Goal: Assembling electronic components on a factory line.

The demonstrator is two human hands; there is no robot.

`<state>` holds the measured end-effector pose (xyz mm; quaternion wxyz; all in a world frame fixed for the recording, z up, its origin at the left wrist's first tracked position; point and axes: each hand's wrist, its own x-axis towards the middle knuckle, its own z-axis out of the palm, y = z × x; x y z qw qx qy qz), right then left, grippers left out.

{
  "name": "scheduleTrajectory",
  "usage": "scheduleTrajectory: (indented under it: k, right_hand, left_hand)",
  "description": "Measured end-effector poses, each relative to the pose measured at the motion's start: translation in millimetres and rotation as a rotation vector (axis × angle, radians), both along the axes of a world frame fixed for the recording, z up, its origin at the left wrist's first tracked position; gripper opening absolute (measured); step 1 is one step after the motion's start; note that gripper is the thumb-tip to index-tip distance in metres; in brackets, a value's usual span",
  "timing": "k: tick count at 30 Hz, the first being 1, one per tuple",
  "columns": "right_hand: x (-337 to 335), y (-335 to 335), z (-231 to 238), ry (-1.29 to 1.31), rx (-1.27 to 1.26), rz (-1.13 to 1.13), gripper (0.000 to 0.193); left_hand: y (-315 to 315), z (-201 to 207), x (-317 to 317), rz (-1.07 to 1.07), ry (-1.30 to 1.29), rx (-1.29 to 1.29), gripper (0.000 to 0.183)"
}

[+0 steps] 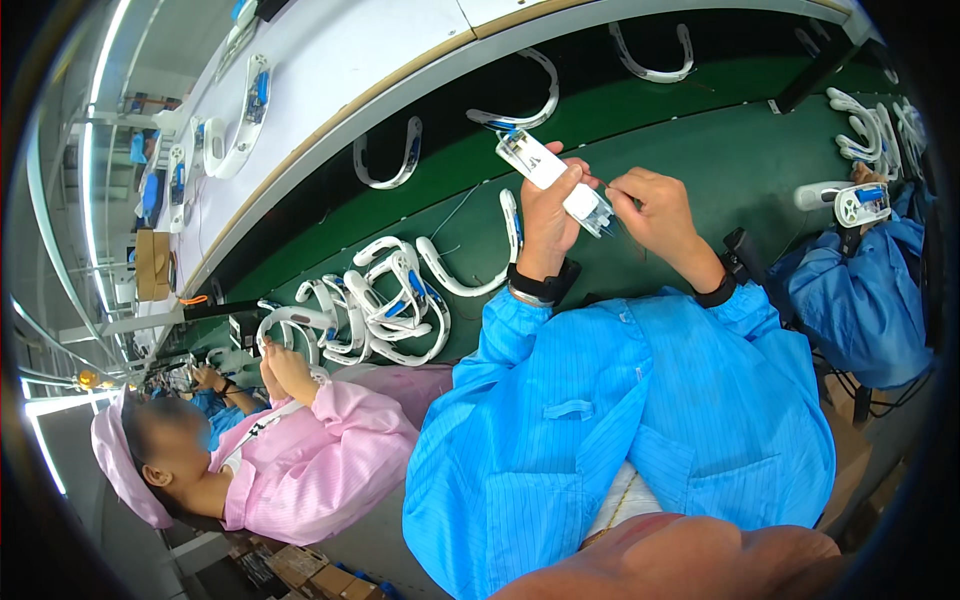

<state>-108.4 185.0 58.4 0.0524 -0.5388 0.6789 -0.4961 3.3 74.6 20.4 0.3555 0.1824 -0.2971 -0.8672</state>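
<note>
My left hand (548,222) is closed around a white, U-shaped neckband device (540,162), raised over the green work surface. One end of its housing shows inner parts, and thin wires stick out by a clear bluish piece (596,216) at the near end. Just right of it, my right hand (655,212) is closed in a pinch at what looks like a thin dark wire; the fingertips partly hide it. Below my left hand, a similar white neckband (470,287) lies on the surface.
The green conveyor (715,150) carries more white neckbands (388,182), with a pile (400,300) at left. A white shelf (340,55) runs along the far side. A person in pink (320,450) sits at left; another, in blue (860,300), works at right near stacked neckbands (868,130).
</note>
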Motion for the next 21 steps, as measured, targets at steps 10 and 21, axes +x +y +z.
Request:
scheduleTrajectory:
  k: [10, 21]
  right_hand:
    - [-2.4, 3.5, 6.8, -0.129, 0.1, -0.057, 0.002]
    - [8.3, 9.3, -0.6, 0.095, -0.049, -0.072, 0.004]
  left_hand:
    - [-8.0, 8.1, 1.9, 0.12, -0.268, -0.427, 0.045]
    - [-27.2, -3.0, -3.8, 0.138, 0.141, 0.366, 0.018]
